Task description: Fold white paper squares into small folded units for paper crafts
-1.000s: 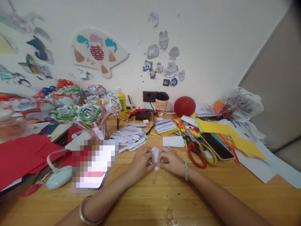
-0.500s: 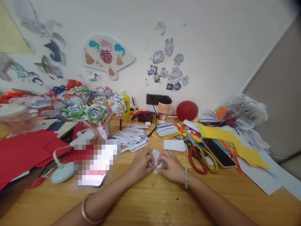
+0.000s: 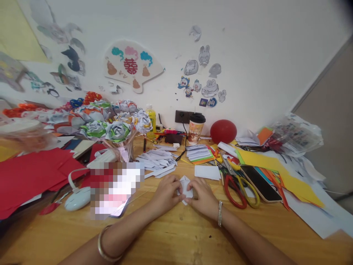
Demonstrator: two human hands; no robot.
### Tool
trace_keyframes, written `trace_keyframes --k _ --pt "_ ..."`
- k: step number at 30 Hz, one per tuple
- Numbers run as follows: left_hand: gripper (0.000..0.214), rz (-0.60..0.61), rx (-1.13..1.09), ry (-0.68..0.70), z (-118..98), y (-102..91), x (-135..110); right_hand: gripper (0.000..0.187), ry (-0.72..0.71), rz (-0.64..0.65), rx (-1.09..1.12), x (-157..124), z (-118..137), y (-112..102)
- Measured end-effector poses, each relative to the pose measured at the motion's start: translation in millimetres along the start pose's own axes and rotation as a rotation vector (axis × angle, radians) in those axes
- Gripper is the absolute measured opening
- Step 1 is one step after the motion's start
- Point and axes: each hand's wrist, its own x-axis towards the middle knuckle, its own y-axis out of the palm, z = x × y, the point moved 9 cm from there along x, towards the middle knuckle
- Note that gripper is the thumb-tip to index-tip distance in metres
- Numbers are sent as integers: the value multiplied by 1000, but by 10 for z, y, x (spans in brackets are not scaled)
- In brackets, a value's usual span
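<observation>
A small piece of folded white paper [image 3: 185, 187] lies at the middle of the wooden table, with a pointed tip facing away from me. My left hand [image 3: 168, 193] grips its left side, thumb and fingers bent around the edge. On the opposite side my right hand [image 3: 202, 195] pinches it in the same way. Both thumbs come close together at the paper's near end. Just beyond the fingers lies a flat white paper slip [image 3: 207, 172]. Behind my left hand is a pile of folded white paper strips [image 3: 157, 162].
Large scissors [image 3: 234, 187] and a dark phone [image 3: 260, 183] lie on the right. At left are a bright-screened phone [image 3: 118, 195], a white lamp-like device [image 3: 78, 198], red paper [image 3: 33, 180] and paper flowers [image 3: 118, 130]. A lidded cup [image 3: 195, 129] and red balloon [image 3: 223, 131] stand behind.
The whole view has shifted slightly, so things sit a little further right. Both hands keep hold of the folded paper, and slightly more of its face shows between the fingers.
</observation>
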Motion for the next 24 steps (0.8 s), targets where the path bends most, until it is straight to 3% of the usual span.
trace_keyframes --k 5,8,12,16,19,24 --pt "10 -26 49 -4 91 -156 -9 23 13 30 -2 19 7 -9" --pt "19 1 24 165 -14 -220 -27 26 -83 107 47 42 50 -24" --pt "29 132 136 327 -121 -132 -85 24 -241 132 15 47 68 -167" --pt "19 140 291 272 -117 -57 -91 14 -300 79 -177 21 88 -304" --pt "12 111 334 188 -119 -60 -94 29 -399 166 -290 -29 190 -177" --pt "14 133 277 220 -154 -97 -123 19 -494 149 -504 -39 183 -16"
